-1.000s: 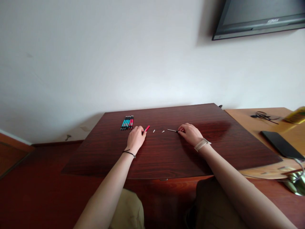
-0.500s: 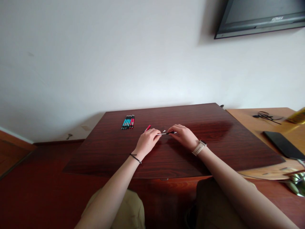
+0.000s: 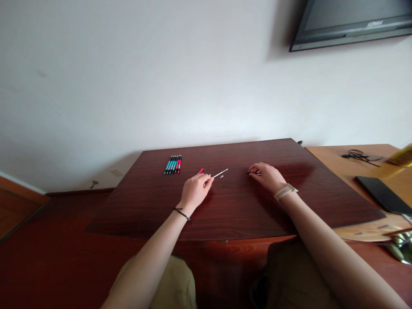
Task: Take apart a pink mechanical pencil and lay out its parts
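Note:
My left hand (image 3: pixel 195 191) pinches a thin white pen refill (image 3: pixel 220 173), whose far end points up and to the right. Just below that end, a small pale pen piece (image 3: pixel 222 176) lies on the dark wooden table (image 3: pixel 231 214). A red pen part (image 3: pixel 201 171) shows behind my left fingers, the rest of it hidden by the hand. To the right, my right hand (image 3: pixel 269 177) is closed on a black pen part (image 3: pixel 253 173), mostly covered by the fingers. The two hands are well apart.
Several blue and red pens (image 3: pixel 173 165) lie side by side at the table's back left. On the lighter desk to the right are a black phone (image 3: pixel 381 194), a black cable (image 3: pixel 357 156) and a yellow item (image 3: pixel 402 157). A television (image 3: pixel 354 25) hangs above.
My right hand has moved right with the black pen part, away from the white refill. The refill stays in my left hand, which has shifted slightly left, and more of it shows.

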`<action>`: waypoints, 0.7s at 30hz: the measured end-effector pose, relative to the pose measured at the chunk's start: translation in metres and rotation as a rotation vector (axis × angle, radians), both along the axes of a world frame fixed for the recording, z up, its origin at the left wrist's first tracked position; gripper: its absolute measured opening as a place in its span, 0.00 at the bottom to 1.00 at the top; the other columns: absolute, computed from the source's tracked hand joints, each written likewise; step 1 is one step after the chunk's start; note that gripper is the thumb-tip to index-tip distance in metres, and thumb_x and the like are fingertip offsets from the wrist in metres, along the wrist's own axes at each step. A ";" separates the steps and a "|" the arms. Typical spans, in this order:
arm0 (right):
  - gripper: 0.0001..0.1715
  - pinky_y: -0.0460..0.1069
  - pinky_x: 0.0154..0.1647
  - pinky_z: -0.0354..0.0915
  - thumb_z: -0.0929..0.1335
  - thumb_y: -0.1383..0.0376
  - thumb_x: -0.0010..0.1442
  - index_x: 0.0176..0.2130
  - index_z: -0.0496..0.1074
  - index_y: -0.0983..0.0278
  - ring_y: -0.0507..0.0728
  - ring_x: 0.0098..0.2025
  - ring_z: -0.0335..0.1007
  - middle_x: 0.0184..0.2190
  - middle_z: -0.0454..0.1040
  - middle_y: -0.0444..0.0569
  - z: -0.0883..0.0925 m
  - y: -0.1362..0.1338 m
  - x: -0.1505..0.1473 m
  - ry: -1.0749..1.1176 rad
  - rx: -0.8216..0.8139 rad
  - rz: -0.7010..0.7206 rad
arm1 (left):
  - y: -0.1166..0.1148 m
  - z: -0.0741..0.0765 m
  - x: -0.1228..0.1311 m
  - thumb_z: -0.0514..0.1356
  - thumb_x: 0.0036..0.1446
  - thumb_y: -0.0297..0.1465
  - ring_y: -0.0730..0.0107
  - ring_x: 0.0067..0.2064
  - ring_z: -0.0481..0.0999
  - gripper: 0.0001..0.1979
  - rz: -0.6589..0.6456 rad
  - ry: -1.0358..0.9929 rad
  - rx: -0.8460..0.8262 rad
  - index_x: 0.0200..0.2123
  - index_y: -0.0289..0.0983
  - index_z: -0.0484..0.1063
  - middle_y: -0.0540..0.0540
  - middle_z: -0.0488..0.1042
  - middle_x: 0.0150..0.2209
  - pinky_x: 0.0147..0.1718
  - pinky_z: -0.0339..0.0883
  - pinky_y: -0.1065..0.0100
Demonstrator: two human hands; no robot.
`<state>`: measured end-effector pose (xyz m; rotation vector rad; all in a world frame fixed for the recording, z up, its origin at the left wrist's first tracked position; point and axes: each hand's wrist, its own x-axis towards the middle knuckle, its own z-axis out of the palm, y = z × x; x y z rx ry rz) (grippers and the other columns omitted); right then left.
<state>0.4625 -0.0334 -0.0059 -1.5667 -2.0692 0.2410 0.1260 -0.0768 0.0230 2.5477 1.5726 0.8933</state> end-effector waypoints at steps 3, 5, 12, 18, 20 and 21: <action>0.05 0.52 0.47 0.69 0.72 0.63 0.66 0.41 0.81 0.60 0.60 0.42 0.77 0.42 0.81 0.51 -0.005 0.002 0.007 -0.036 -0.028 -0.035 | -0.001 0.001 0.002 0.58 0.75 0.36 0.64 0.34 0.79 0.17 0.020 0.027 0.008 0.30 0.40 0.74 0.48 0.75 0.30 0.33 0.60 0.66; 0.05 0.54 0.49 0.69 0.72 0.64 0.66 0.42 0.81 0.61 0.61 0.43 0.77 0.42 0.81 0.52 -0.004 0.000 0.005 -0.044 -0.010 -0.028 | -0.002 0.002 0.004 0.57 0.75 0.37 0.65 0.33 0.78 0.18 0.021 0.035 0.014 0.30 0.40 0.73 0.48 0.75 0.30 0.32 0.59 0.66; 0.17 0.55 0.49 0.73 0.71 0.62 0.68 0.56 0.76 0.58 0.60 0.44 0.80 0.44 0.83 0.50 0.018 -0.020 -0.038 0.347 0.013 0.145 | -0.005 0.003 0.010 0.56 0.76 0.37 0.65 0.33 0.77 0.17 -0.019 0.025 0.015 0.33 0.40 0.76 0.47 0.76 0.31 0.34 0.65 0.65; 0.31 0.54 0.48 0.76 0.72 0.53 0.68 0.66 0.70 0.58 0.59 0.44 0.83 0.44 0.86 0.50 0.022 -0.027 -0.065 0.763 -0.222 0.290 | -0.008 0.001 0.016 0.54 0.77 0.37 0.65 0.36 0.77 0.17 -0.081 0.047 0.038 0.36 0.41 0.78 0.46 0.78 0.35 0.37 0.69 0.64; 0.29 0.54 0.47 0.76 0.71 0.50 0.68 0.63 0.75 0.60 0.59 0.44 0.83 0.44 0.86 0.52 0.020 -0.024 -0.067 0.825 -0.273 0.315 | -0.008 0.001 0.018 0.55 0.76 0.36 0.66 0.36 0.78 0.16 -0.105 0.055 0.053 0.37 0.40 0.78 0.46 0.79 0.35 0.39 0.70 0.65; 0.28 0.54 0.48 0.76 0.71 0.49 0.68 0.60 0.78 0.62 0.59 0.44 0.82 0.43 0.86 0.52 0.019 -0.023 -0.067 0.837 -0.281 0.323 | -0.008 0.000 0.018 0.55 0.76 0.36 0.67 0.36 0.78 0.16 -0.117 0.059 0.064 0.37 0.40 0.78 0.47 0.79 0.35 0.39 0.71 0.65</action>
